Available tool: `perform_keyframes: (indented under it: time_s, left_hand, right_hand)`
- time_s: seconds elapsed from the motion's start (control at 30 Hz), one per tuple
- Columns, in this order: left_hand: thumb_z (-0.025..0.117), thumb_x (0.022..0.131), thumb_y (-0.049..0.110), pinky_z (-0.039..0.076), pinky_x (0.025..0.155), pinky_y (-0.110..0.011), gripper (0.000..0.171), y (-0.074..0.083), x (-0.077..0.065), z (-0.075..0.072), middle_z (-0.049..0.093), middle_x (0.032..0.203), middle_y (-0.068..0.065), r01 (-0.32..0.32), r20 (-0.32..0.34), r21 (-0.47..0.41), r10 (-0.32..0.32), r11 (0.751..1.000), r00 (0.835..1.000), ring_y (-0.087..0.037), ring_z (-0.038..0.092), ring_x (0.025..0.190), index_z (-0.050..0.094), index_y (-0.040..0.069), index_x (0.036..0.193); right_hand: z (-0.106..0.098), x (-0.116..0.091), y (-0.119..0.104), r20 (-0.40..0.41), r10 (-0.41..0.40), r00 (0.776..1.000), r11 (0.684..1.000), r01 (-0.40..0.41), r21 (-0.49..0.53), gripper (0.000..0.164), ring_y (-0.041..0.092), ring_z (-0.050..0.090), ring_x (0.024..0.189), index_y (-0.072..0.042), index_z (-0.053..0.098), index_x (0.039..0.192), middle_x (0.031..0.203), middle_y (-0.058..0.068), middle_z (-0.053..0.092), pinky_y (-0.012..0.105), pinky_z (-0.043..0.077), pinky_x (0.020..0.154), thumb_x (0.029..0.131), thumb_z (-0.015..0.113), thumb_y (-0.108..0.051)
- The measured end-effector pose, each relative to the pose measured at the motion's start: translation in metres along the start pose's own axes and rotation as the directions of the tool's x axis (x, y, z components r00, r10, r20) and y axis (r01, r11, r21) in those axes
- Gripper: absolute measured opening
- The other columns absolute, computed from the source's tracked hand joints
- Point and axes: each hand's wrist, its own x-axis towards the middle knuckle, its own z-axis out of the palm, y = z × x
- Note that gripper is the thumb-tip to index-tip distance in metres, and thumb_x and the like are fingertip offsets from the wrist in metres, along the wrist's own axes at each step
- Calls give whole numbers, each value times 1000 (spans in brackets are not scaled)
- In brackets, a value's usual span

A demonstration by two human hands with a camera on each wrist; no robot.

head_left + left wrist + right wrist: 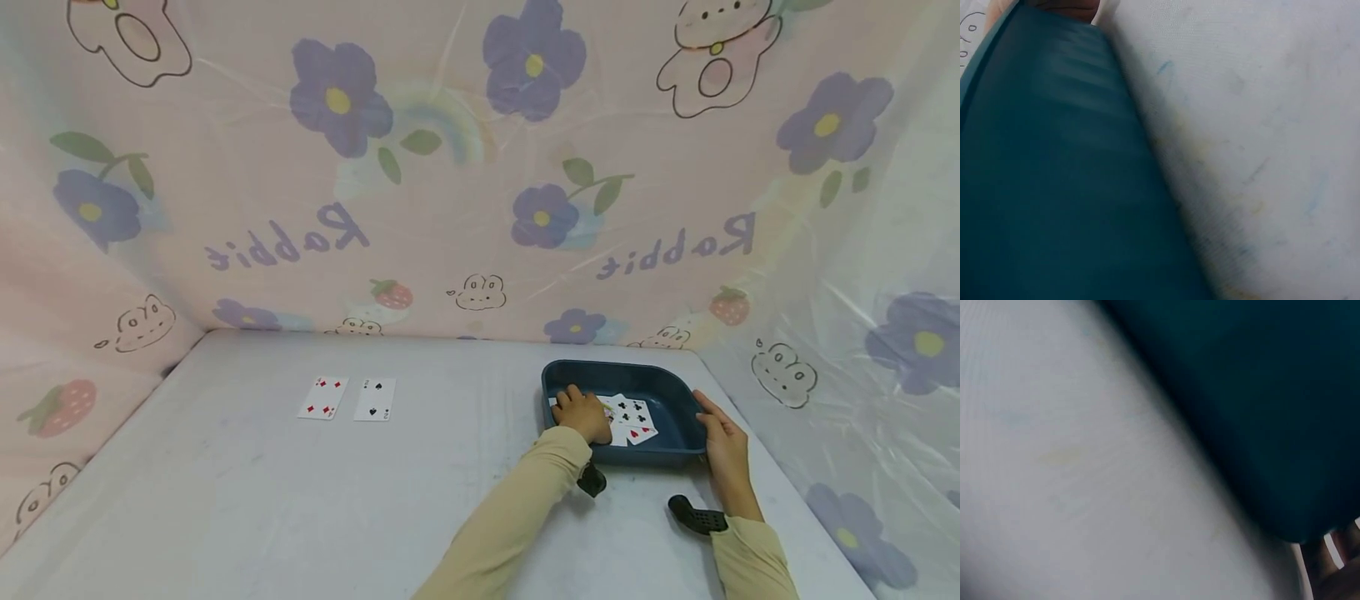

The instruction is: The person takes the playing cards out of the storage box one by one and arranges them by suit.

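Observation:
A dark blue tray (675,425) stands at the right of the table, with several playing cards (633,417) lying loose inside, clubs and hearts among them. My left hand (585,415) is down inside it, over the cards at its left part; the fingertips are partly hidden, so a pinched card cannot be made out. At the tray's right end, my right hand (726,442) grips the rim. Both wrist views are filled mostly by the tray's outer wall (1066,144) (1260,406); some fingers (1341,565) show at the corner of the right wrist view.
To the left, a four of diamonds (323,398) and a two of spades (374,400) lie face up, side by side and apart. Behind the white table (247,500) hangs a printed curtain (442,233), which also runs along both sides.

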Motion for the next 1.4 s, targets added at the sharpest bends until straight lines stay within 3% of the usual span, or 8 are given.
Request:
perform_keyframes:
  time_s: [0.07, 0.13, 0.23, 0.33, 0.57, 0.73, 0.87, 1.4]
  left_hand:
    - [77, 78, 42, 37, 87, -36, 52, 0, 0, 1, 43, 113, -5, 1, -3, 7, -1, 1000, 1000, -22, 39, 103, 62, 16, 120]
    - [80, 74, 48, 38, 86, -35, 60, 0, 1, 3, 44, 112, -5, -1, -21, 23, 2, 1000, 1000, -22, 40, 102, 61, 15, 121]
    - [84, 66, 55, 39, 83, -34, 70, 1, 4, 9, 46, 108, -5, -1, -81, 44, 4, 999, 997, -21, 41, 99, 61, 14, 118]
    - [85, 62, 57, 40, 82, -34, 73, 1, 6, 14, 48, 105, -5, 9, -133, 68, 0, 998, 991, -20, 42, 97, 61, 13, 115]
    - [86, 67, 48, 40, 82, -35, 65, 1, 11, 12, 48, 103, -6, 33, -105, 25, -30, 999, 994, -21, 43, 95, 62, 10, 114]
    - [82, 73, 37, 40, 83, -35, 51, 1, 12, 7, 48, 104, -7, 25, -66, -25, -27, 999, 997, -22, 42, 96, 63, 9, 111]
    - [79, 77, 34, 39, 82, -36, 43, 0, 11, 4, 48, 104, -7, 10, -35, -41, -12, 999, 999, -22, 42, 96, 63, 9, 109]
    - [79, 77, 34, 38, 79, -35, 39, -2, 11, 0, 52, 101, -8, -13, -41, -68, 10, 998, 999, -24, 46, 96, 61, 10, 103]
  right_hand:
    - [0, 0, 0, -3, 1, 1000, 1000, -1, 5, 45, 10, 21, 142, -10, 41, 147, 153, 0, 33, 31, 15, 113, 103, 36, -18]
    - [0, 0, 0, -4, 10, 1000, 1000, -10, 2, 45, 8, 22, 140, -11, 41, 147, 153, 0, 33, 22, 21, 108, 103, 36, -19]
    - [0, -1, -1, -8, 31, 999, 999, -31, 10, 45, 7, 34, 130, -13, 43, 147, 153, -1, 34, 12, 37, 78, 103, 38, -19]
    - [0, -2, -2, -3, 42, 999, 999, -42, 27, 44, 10, 36, 120, -14, 44, 146, 153, -1, 33, 17, 30, 54, 103, 38, -20]
    - [1, -2, -3, 21, 30, 999, 999, -30, 22, 45, 7, 26, 138, -14, 41, 148, 154, -2, 31, 10, 31, 90, 104, 37, -20]
    - [1, -1, -4, 16, 5, 1000, 1000, -6, 13, 46, 9, 21, 142, -11, 40, 148, 154, -1, 32, 25, 18, 111, 103, 36, -19]
    - [2, 0, -5, 13, -6, 1000, 1000, 6, 21, 46, 10, 20, 142, -9, 40, 148, 154, 0, 33, 32, 15, 113, 103, 35, -18]
    - [1, 0, -5, 36, -12, 999, 1000, 11, 20, 46, 12, 18, 143, -10, 39, 148, 155, 1, 31, 34, 14, 113, 104, 35, -19]
